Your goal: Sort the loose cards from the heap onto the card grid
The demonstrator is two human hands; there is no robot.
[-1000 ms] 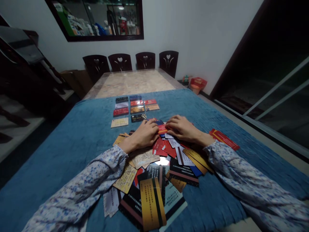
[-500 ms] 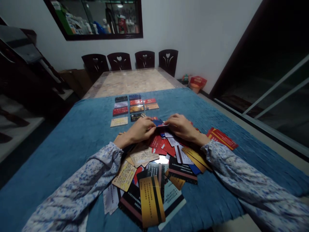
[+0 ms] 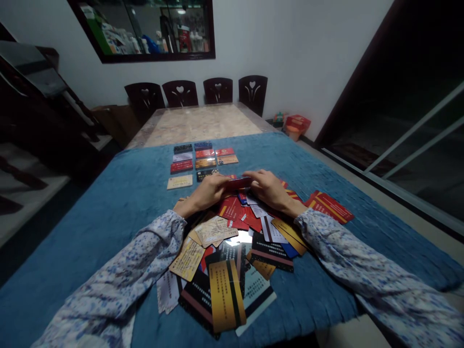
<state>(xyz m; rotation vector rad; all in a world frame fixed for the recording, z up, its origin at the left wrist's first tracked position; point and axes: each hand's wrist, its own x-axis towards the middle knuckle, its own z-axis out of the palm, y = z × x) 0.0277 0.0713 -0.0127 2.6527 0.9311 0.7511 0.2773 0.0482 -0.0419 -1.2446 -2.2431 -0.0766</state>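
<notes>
Over the far side of a loose card pile, my left hand (image 3: 208,191) and my right hand (image 3: 267,189) pinch a dark red card (image 3: 237,183) by its two ends. It is tilted nearly edge-on, and I cannot tell whether it is a single card. Below the hands, the pile spreads towards me: red cards (image 3: 232,208), cream cards (image 3: 216,229), a black striped card (image 3: 271,251), a pale blue card (image 3: 258,295) and a gold card (image 3: 227,296) on top at the front. More red cards (image 3: 330,208) fan out beside my right sleeve.
Neat card stacks stand in rows beyond my left hand, among them a cream stack (image 3: 180,181) and a red stack (image 3: 181,166). A blue cloth (image 3: 145,193) covers the near part of the table (image 3: 210,121). Several dark chairs (image 3: 218,91) line its far end.
Between my hands, a thin pale edge with blue behind it has given way to a dark red card face. Both hands have shifted slightly left; the pile looks much the same.
</notes>
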